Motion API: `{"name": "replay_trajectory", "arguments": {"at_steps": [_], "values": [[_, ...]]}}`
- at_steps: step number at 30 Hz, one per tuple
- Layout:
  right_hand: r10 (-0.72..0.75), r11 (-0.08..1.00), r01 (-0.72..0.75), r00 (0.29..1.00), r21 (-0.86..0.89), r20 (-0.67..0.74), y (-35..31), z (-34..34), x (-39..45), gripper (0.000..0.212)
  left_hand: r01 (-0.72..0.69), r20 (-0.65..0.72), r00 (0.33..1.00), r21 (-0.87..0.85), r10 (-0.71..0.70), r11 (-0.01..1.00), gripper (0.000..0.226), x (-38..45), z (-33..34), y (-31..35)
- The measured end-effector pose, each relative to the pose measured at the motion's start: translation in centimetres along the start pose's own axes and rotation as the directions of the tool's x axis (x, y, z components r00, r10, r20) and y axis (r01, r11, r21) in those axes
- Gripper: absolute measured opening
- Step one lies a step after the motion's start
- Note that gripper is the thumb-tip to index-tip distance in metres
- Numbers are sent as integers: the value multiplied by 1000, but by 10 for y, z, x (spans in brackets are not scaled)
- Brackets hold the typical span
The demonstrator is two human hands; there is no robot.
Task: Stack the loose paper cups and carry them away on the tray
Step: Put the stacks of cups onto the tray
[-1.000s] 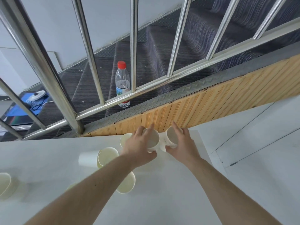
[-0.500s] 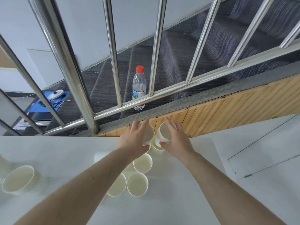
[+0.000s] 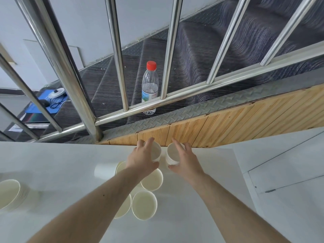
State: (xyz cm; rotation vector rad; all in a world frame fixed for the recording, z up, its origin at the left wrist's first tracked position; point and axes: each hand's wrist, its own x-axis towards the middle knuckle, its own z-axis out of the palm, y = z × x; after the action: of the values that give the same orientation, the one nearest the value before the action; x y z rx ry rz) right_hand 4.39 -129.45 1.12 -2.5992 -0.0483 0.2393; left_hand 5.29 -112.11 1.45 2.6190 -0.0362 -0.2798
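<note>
Stair railings and a water bottle sat just past the far edge of the white bench, and right at that far edge both hands were on cups. Left hand had its fingers curled over the top and side of a single paper cup, thumb tucked under near the bottom. Right hand was holding the nested stack, fingers up along its far side and thumb around the near side, so both looked like proper grips, not just touches. What mattered most to me: the two were side by side, close but not touching, the single cup to the left of the stack, both tipped so their mouths faced roughly back toward the camera. So the long axes were about parallel, and I'd guess one has to be swung in line with the other before it slides in. Loose cups were still sitting nearer the person, partly under the left forearm, one lying on its side, plus another stack toward the left edge. Couldn't spot a tray anywhere.
</note>
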Motion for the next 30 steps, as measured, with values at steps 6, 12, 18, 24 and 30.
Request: {"name": "replay_trajectory", "arguments": {"at_steps": [6, 12, 18, 24, 30], "values": [[-27, 999, 29, 995, 15, -93, -13, -17, -6, 95, -47, -92, 995, -8, 46, 999, 93, -12, -24, 10], [-92, 996, 92, 988, -10, -121, -46, -32, -18, 97, -67, -149, 986, 26, 70, 997, 92, -34, -57, 5], [-107, 994, 103, 990, -43, -96, -76, -36, -41, 97, -78, -165, 983, 41, 84, 996, 92, -63, -81, -11], [-93, 991, 91, 996, -100, -16, -89, -24, -59, 100, -65, -94, 993, 66, 71, 996, 92, -78, -82, -30], [-72, 986, 80, 996, -144, 59, -81, 8, -66, 97, -51, 15, 999, 56, 50, 997, 86, -81, -54, -47]]}}
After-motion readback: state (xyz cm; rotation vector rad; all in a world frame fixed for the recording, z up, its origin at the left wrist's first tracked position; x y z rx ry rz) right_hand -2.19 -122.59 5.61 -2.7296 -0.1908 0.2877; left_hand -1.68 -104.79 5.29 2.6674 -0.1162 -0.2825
